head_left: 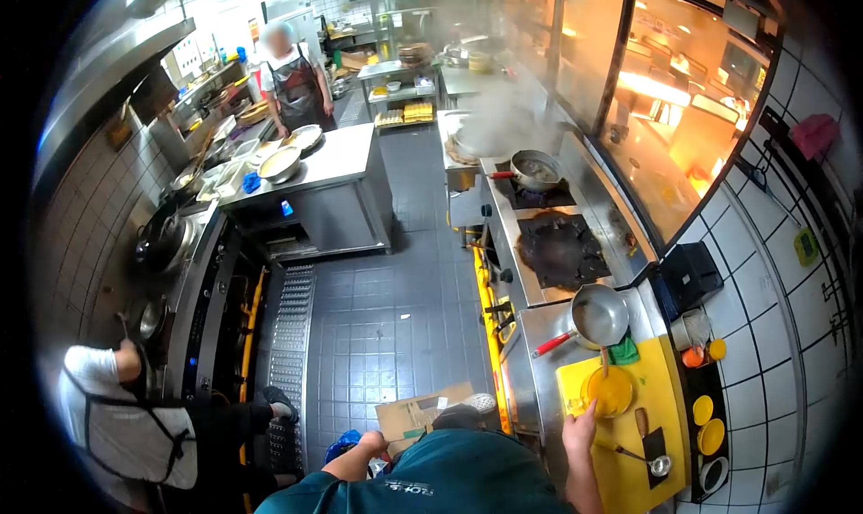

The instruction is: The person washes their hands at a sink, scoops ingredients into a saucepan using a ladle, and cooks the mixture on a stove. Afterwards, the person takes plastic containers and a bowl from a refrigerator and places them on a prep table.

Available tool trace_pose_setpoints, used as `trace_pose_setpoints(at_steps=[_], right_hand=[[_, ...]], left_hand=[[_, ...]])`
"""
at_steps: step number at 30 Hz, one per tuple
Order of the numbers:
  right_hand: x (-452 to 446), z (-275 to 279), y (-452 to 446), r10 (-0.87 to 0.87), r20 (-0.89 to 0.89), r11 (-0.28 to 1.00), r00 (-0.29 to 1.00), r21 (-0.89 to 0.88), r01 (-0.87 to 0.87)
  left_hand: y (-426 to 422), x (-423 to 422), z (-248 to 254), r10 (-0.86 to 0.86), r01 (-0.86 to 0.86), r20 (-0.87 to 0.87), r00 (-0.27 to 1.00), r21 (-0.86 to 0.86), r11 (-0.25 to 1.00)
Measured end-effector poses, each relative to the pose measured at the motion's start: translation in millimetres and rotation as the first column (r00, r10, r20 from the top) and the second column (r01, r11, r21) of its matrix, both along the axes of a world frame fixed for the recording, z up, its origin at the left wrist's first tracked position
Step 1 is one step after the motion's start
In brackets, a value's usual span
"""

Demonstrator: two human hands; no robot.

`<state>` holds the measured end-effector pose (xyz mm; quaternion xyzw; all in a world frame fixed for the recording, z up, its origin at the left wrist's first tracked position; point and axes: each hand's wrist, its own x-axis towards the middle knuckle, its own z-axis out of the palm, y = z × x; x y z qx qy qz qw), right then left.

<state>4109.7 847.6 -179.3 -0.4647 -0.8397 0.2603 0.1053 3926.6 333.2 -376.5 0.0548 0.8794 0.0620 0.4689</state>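
Note:
My right hand (580,430) is at the near-left edge of a yellow bowl (613,393), its fingers closed on the rim. The bowl stands on a yellow cutting board (661,370), and a brownish utensil handle (605,359) sticks up from it. Nearby on the board lie a ladle (660,465), a dark flat piece (654,444) and a brown-handled tool (641,421). Just beyond is a steel pan (600,316) with a red handle. My left hand (373,443) hangs low beside my body, above a cardboard box (418,413); its fingers cannot be made out.
A second red-handled pan (536,170) sits on the stove with steam around it; a blackened burner (564,249) lies nearer. Yellow pipes (488,325) run along the counter front. One person (135,415) works at left, another (297,87) behind a steel worktable (346,168).

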Motion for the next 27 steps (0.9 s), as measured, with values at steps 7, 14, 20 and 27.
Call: trace_pose_setpoints(at_steps=[7, 14, 20, 27], right_hand=[[-2, -1, -9, 0.009, 0.038, 1.0, 0.999, 0.01, -0.01], [18, -55, -4, -0.275, -0.323, 0.766, 0.906, -0.642, 0.003], [31, -39, -20, -0.664, -0.331, 0.394, 0.671, -0.917, -0.062], [4, -66, -18, -0.915, -0.187, 0.148, 0.357, -0.98, -0.135]], left_hand=[[-16, 0, 33, 0.036, -0.037, -0.04, 0.999, -0.036, 0.999], [-25, -15, 16, -0.026, 0.031, -0.2, 0.979, 0.021, 0.999], [34, -26, 78, -0.037, 0.06, -0.14, 0.99, 0.167, 0.984], [51, -62, 79, -0.389, 0.432, -0.256, 0.885, 0.142, 0.891]])
